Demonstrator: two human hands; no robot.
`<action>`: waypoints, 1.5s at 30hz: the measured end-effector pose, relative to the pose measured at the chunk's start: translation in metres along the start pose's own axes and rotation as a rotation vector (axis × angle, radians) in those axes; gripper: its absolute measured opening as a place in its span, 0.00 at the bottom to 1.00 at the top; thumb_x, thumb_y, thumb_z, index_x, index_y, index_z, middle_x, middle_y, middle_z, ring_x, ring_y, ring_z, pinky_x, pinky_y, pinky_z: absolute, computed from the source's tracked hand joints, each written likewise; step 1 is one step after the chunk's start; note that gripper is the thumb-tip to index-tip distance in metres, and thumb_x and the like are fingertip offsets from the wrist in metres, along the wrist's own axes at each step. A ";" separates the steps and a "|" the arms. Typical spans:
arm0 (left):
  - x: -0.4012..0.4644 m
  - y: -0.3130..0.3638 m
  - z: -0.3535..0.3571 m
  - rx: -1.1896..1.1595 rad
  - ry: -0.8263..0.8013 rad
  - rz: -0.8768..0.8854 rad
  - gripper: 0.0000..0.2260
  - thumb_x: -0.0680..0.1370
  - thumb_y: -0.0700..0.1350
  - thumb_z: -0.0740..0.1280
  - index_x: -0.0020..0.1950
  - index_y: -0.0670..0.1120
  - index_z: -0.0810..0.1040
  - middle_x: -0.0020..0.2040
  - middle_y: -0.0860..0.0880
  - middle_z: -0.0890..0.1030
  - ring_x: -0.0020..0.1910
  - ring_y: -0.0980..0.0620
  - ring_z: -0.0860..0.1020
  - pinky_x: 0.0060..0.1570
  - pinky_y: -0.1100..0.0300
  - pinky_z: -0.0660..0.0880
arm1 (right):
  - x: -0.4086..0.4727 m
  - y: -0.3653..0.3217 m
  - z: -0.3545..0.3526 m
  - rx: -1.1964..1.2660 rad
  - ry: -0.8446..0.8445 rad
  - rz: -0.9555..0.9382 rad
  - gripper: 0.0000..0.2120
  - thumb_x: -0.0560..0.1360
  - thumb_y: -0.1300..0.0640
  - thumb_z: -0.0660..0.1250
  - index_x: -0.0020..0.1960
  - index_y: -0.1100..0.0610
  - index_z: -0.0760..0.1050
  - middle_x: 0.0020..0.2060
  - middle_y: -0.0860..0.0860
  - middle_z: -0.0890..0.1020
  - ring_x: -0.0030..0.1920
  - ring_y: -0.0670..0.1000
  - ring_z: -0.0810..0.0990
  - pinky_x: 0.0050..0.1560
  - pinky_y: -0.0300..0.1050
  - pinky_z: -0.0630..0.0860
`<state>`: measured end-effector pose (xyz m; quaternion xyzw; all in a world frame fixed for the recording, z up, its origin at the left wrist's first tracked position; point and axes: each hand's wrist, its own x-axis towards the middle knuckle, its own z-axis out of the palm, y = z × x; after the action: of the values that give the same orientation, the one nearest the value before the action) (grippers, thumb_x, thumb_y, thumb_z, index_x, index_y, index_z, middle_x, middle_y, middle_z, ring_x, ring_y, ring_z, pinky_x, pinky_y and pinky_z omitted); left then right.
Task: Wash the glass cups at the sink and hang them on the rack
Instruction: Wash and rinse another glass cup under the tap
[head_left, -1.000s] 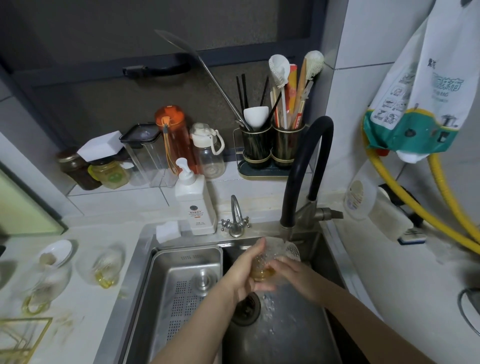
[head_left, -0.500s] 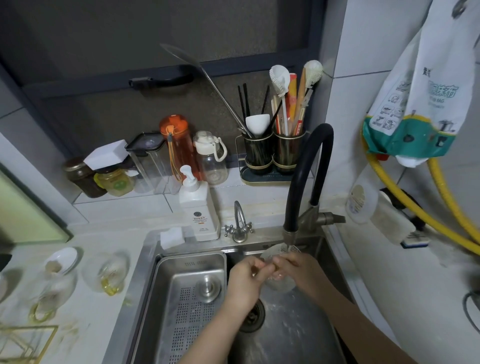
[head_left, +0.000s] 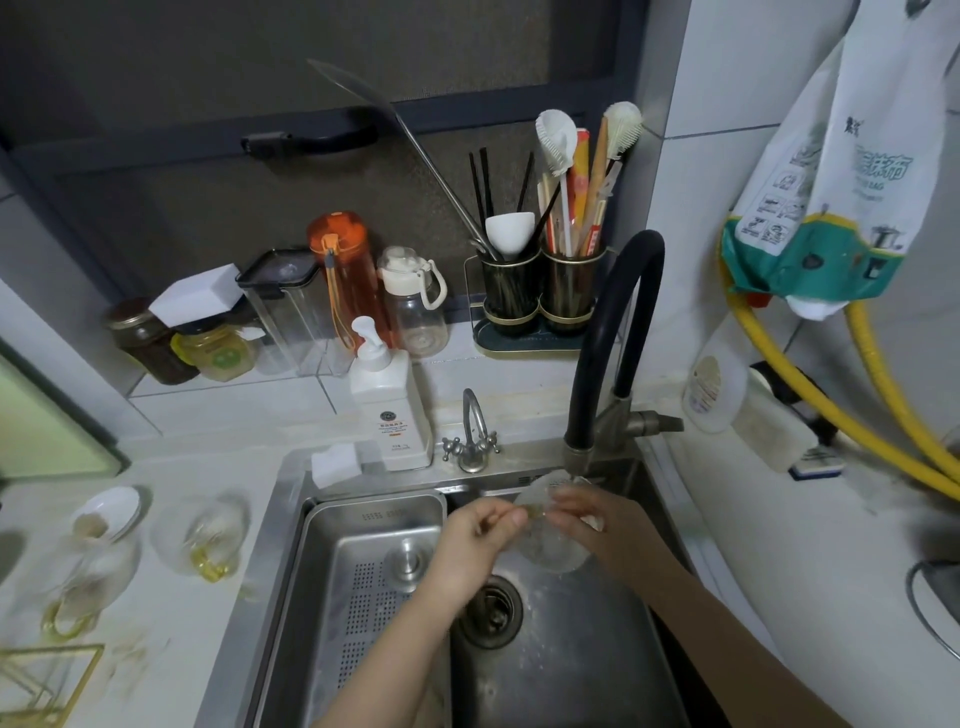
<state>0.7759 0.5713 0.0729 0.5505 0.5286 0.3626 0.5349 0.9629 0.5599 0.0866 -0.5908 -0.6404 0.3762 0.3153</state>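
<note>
head view: both hands' grip stays clamped on the glass cup (head_left: 550, 545), left hand (head_left: 470, 545) and right hand (head_left: 597, 525), now lifted under the faucet (head_left: 613, 338); rinsing continues, hanging not yet done.

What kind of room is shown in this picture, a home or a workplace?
Most likely a small home kitchen. A steel sink with a black faucet sits in the counter, a utensil holder with chopsticks and brushes stands behind it, and food jars line the ledge.
</note>
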 end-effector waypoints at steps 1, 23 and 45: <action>-0.001 0.000 -0.006 -0.050 0.018 -0.032 0.04 0.76 0.42 0.69 0.42 0.48 0.82 0.37 0.49 0.79 0.40 0.52 0.75 0.48 0.55 0.73 | -0.002 0.001 -0.002 -0.012 0.041 -0.031 0.12 0.71 0.50 0.72 0.52 0.40 0.75 0.47 0.35 0.79 0.50 0.35 0.77 0.51 0.28 0.71; 0.005 -0.011 0.010 -0.124 -0.044 -0.109 0.06 0.76 0.43 0.69 0.40 0.45 0.75 0.40 0.43 0.74 0.44 0.48 0.73 0.59 0.41 0.73 | -0.033 0.011 -0.008 0.277 0.007 0.003 0.32 0.62 0.46 0.75 0.64 0.44 0.69 0.56 0.38 0.79 0.56 0.38 0.78 0.52 0.34 0.77; 0.010 0.004 0.036 -0.178 0.255 0.050 0.09 0.74 0.39 0.71 0.35 0.47 0.77 0.45 0.52 0.84 0.40 0.61 0.78 0.43 0.70 0.73 | 0.050 0.064 -0.071 0.240 0.246 0.291 0.37 0.75 0.62 0.66 0.77 0.59 0.47 0.76 0.55 0.54 0.76 0.57 0.53 0.74 0.53 0.56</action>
<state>0.8131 0.5739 0.0697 0.4634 0.5444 0.4879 0.5008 1.0515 0.6189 0.0665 -0.6767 -0.4555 0.4165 0.4014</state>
